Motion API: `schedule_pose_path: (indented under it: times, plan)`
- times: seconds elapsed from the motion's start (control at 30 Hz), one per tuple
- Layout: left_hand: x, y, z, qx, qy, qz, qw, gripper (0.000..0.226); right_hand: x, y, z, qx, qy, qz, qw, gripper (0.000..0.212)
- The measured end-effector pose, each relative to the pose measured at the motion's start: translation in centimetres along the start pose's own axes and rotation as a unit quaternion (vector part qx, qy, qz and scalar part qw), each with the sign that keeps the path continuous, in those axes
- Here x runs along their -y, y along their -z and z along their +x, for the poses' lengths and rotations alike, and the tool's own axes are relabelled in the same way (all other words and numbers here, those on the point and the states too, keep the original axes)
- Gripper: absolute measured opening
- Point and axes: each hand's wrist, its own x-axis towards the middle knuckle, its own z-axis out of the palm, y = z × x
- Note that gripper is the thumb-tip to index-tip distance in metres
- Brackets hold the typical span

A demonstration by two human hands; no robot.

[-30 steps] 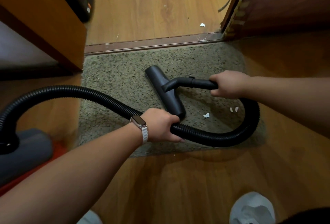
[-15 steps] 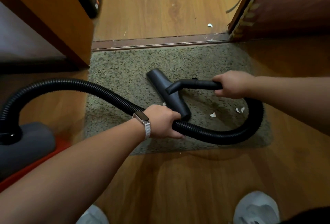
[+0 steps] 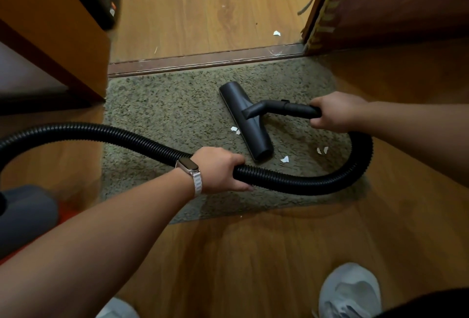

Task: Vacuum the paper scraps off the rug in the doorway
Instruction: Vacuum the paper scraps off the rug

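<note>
Wood floor [image 3: 253,254] lies nearest, with a shoe [image 3: 350,289] at the bottom edge. Over the near part of the rug [image 3: 165,114], the left hand [image 3: 218,170] is curled round the hose [image 3: 304,183]; farther back, the right hand [image 3: 335,112] grips the wand [image 3: 291,108]. The nozzle [image 3: 250,124] sits on the rug. It has slid right since half a second ago, baring two scraps [image 3: 235,130] on its left. Three more lie right of its near end. Beyond the threshold [image 3: 203,60], one scrap [image 3: 276,33] lies on bare floor.

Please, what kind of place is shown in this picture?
Most likely a doorway inside a home: a threshold strip crosses the wooden floor, a small rug lies against it, and a door stands at the right.
</note>
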Motion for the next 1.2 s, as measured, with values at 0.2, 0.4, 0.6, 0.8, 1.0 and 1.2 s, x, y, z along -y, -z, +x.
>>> schedule_pose_path:
  times: [0.2,0.4,0.6,0.8,1.0,1.2]
  plan:
    - [-0.1,-0.1,-0.3,-0.006,-0.007,0.001,1.000,0.054,0.9,-0.1,0.2,-0.031,0.008,-0.016,0.999,0.014]
    - [0.1,0.0,-0.1,-0.006,0.007,-0.008,1.000,0.054,-0.1,0.8,0.3,-0.059,-0.018,-0.010,0.998,0.015]
    - [0.2,0.1,0.0,-0.010,0.007,-0.006,1.000,0.055,-0.5,0.5,-0.3,-0.022,-0.012,0.012,1.000,0.015]
    - [0.3,0.1,-0.6,-0.002,-0.002,0.008,1.000,0.055,1.6,-0.3,0.1,-0.037,0.005,-0.037,0.999,0.014]
    - [0.5,0.1,-1.2,0.018,-0.009,0.015,1.000,0.053,4.0,-0.8,0.5,-0.057,0.043,-0.073,0.995,0.014]
    - [0.5,0.4,-1.6,0.028,-0.015,0.013,0.999,0.053,4.6,-1.3,0.7,-0.040,0.051,-0.052,0.997,0.016]
